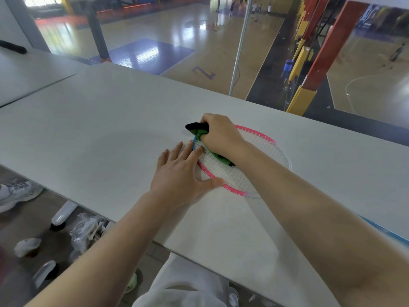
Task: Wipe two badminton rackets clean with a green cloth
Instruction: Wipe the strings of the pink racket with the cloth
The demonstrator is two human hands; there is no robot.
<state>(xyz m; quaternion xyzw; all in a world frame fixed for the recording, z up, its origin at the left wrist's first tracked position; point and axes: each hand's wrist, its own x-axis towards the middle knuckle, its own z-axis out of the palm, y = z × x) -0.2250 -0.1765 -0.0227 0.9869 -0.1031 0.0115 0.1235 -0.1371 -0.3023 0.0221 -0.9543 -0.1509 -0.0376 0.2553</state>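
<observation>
With our left hand (177, 173) pressing flat on the light, springy pink racket (241, 169) lying on the table (88, 129), our right hand (219, 134) clenches the soft green cloth (200, 132) against its delicate strings.

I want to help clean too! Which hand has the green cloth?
The right hand grips the green cloth on the racket. The left hand just lies flat, holding nothing.
</observation>
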